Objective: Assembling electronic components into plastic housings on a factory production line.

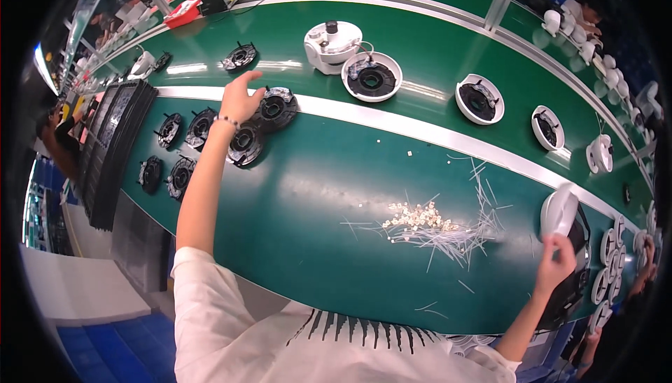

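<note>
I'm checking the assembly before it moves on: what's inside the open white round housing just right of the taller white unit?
The white round housing holds a black ring-shaped part, with small greyish components toward its upper left. Whatever lies beneath is covered.

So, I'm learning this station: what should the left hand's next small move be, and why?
Probably to close the left hand on the black round part beside its thumb. Thumb and index finger are spread, with that part close by, while the right hand is away at the white shell. Whether the left hand already touches the part, I can't tell.
</note>
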The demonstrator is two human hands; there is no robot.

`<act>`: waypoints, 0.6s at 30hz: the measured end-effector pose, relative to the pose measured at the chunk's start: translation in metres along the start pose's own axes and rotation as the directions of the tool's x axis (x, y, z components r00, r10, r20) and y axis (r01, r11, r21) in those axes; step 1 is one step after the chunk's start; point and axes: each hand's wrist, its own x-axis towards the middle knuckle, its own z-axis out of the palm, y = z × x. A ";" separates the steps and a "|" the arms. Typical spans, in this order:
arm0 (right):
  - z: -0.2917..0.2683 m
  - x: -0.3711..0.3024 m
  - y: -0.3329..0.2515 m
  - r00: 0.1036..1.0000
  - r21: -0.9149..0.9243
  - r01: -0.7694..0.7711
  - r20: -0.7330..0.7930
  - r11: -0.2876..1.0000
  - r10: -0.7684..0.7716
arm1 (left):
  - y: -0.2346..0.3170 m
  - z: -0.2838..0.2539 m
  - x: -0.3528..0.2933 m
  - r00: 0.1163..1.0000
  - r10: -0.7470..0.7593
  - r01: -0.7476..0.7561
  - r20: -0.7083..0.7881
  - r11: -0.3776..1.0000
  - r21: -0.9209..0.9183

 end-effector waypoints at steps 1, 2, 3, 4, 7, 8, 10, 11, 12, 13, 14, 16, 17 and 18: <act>0.006 -0.001 -0.045 0.983 0.079 0.144 0.104 0.986 -0.152 | -0.016 0.003 0.002 0.999 -0.027 0.025 0.038 0.998 0.064; 0.014 -0.004 -0.084 0.934 0.195 0.265 0.192 0.944 -0.302 | -0.030 0.011 0.004 0.993 -0.051 0.040 0.103 0.994 0.106; 0.024 -0.017 -0.119 0.887 0.161 0.357 0.250 0.920 -0.388 | -0.032 0.017 0.005 0.963 -0.151 0.111 0.222 0.977 0.183; 0.023 -0.015 -0.161 0.529 0.052 0.325 0.817 0.944 -0.227 | -0.038 0.018 0.002 0.911 -0.257 0.177 0.321 0.950 0.258; 0.068 -0.083 -0.178 0.684 0.613 0.410 0.282 0.675 -0.672 | -0.038 0.032 0.021 0.922 -0.208 0.157 0.327 0.972 0.176; 0.073 -0.089 -0.189 0.592 0.665 0.356 0.382 0.656 -0.709 | -0.044 0.030 0.016 0.963 -0.065 0.045 0.262 0.996 0.081; 0.086 -0.102 -0.188 0.433 0.695 0.292 0.516 0.657 -0.739 | 0.004 0.025 0.015 0.932 0.045 0.012 0.361 0.988 -0.153; 0.089 -0.105 -0.193 0.396 0.676 0.299 0.554 0.673 -0.732 | 0.010 0.020 0.009 0.914 0.175 -0.091 0.365 0.967 -0.238; 0.092 -0.107 -0.195 0.395 0.670 0.293 0.565 0.682 -0.724 | 0.032 0.016 0.002 0.893 0.202 -0.078 0.402 0.950 -0.302; 0.096 -0.108 -0.197 0.319 0.636 0.306 0.633 0.709 -0.706 | 0.041 0.017 -0.004 0.854 0.278 -0.120 0.440 0.928 -0.353; 0.099 -0.106 -0.200 0.240 0.606 0.326 0.689 0.725 -0.684 | 0.046 0.018 -0.011 0.803 0.402 -0.251 0.440 0.897 -0.363; 0.097 -0.072 -0.227 0.329 0.480 0.342 0.744 0.808 -0.581 | 0.063 0.016 -0.029 0.690 0.474 -0.283 0.547 0.872 -0.399; 0.101 -0.067 -0.231 0.308 0.428 0.307 0.801 0.850 -0.514 | 0.067 0.015 -0.035 0.640 0.489 -0.286 0.593 0.867 -0.407; 0.105 -0.064 -0.233 0.283 0.371 0.274 0.850 0.887 -0.443 | 0.072 0.013 -0.041 0.631 0.477 -0.266 0.611 0.874 -0.407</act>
